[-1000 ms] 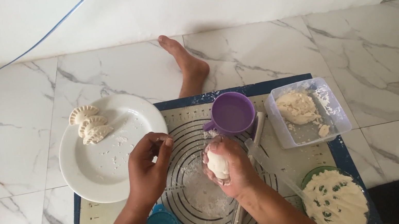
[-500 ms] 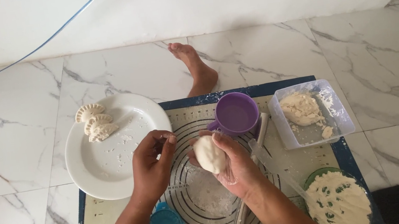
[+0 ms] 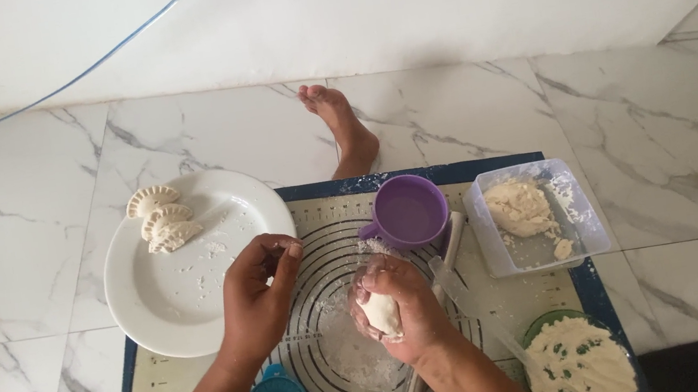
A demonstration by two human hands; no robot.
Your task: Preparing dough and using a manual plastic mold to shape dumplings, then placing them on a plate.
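Right hand [image 3: 402,311] lowering since earlier frame, now clenching dough [image 3: 381,314] over mat [image 3: 508,292]; left hand [image 3: 258,295] pinching fingertips together, apparently holding nothing, beside plate [image 3: 156,314].

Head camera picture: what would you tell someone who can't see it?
A right hand holds a dough ball over a baking mat on the floor. The left hand hovers by a white plate with three dumplings.

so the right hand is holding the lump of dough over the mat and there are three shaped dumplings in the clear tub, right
Not quite. The head view shows the three shaped dumplings on the white plate, not in the clear tub. The right hand does hold the lump of dough over the mat.
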